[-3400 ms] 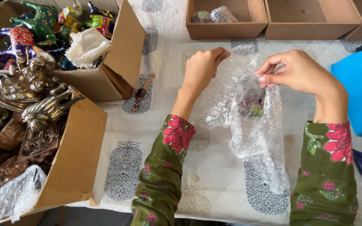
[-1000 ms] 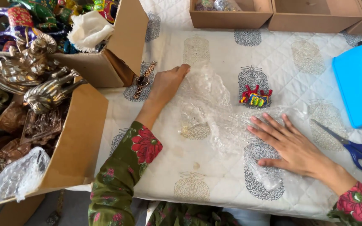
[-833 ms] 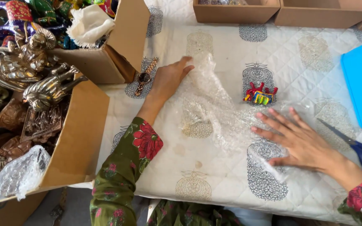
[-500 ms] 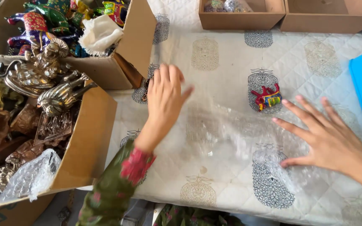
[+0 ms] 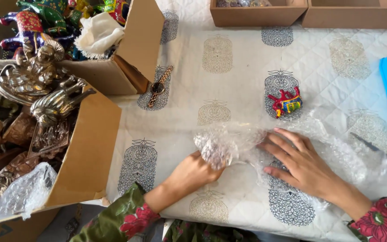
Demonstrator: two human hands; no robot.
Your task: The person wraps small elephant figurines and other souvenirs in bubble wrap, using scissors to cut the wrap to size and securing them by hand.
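Left hand grips the bunched end of the bubble wrap, which lies on the quilted cloth; right hand lies flat, fingers spread, pinning the sheet (likely so it rolls tight). Painted figurine sits just beyond the wrap.

Packaging-wise it's mostly cardboard here. Big open brown cardboard box sits just left of the left hand, stuffed with metal figurines. A second open brown box is further up and left of that hand, full of bright painted figures. Two low brown cardboard trays, left tray and right tray, sit at the far edge, well beyond both hands. The clear bubble wrap sheet lies under the right hand, with the left hand gripping its bunched-up end. No labels, signs or screens that I can make out.
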